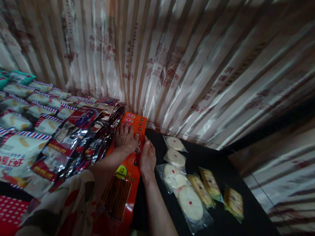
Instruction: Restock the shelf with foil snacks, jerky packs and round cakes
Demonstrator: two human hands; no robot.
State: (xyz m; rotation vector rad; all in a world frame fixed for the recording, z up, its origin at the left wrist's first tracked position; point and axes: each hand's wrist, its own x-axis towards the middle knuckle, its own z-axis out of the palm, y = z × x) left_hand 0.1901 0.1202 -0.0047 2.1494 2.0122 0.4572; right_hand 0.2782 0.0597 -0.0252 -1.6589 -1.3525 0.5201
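A long orange snack packet (133,183) with a clear window over brown sticks lies on the black shelf (249,234); it seems to top a stack. Spread flat on its upper part is my left hand (126,138), fingers apart. Along the packet's right edge rests my right hand (147,158), its fingers stretched out and holding nothing. Dark red foil packets (73,131) stand in rows just left of the orange one. To the right lie round white cakes in clear wrap (190,203).
White shrimp-snack bags (22,155) fill the left side, with green bags (21,77) behind. Several yellow wrapped pastries (234,202) lie at the right. A red plastic basket (0,210) is at lower left. Printed shiny curtain (164,58) hangs behind the shelf.
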